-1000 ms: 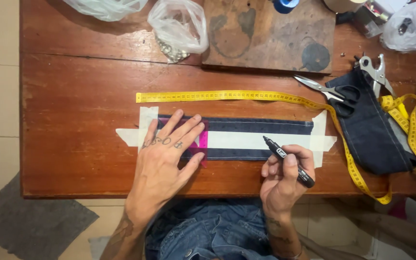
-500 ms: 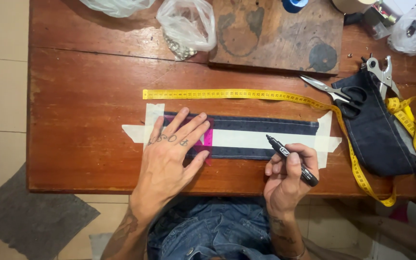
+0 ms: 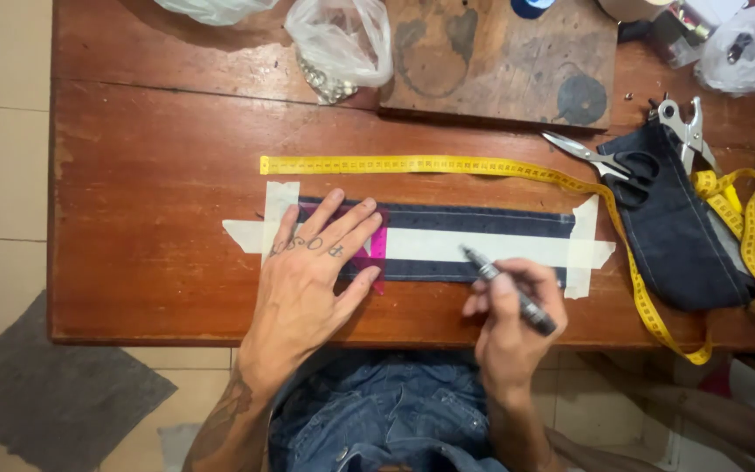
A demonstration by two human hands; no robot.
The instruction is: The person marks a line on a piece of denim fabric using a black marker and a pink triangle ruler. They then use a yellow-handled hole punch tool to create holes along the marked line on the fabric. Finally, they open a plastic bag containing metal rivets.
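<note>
Across the wooden table [image 3: 159, 201] lay the denim strip [image 3: 474, 218], long axis left to right. My left hand [image 3: 312, 271] pressed flat, fingers spread, on its left end; my right hand [image 3: 513, 319], nearer the middle, gripped 1 black marker [image 3: 509, 288].

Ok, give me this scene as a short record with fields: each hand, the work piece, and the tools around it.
left hand: flat on a pink ruler over the denim strip
right hand: holds a black marker, tip near the strip's white tape
strip: taped to the wooden table at both ends
tape measure: yellow, laid straight just above the strip
scissors: at the right, on dark denim cloth
bags: clear plastic, far edge
</note>
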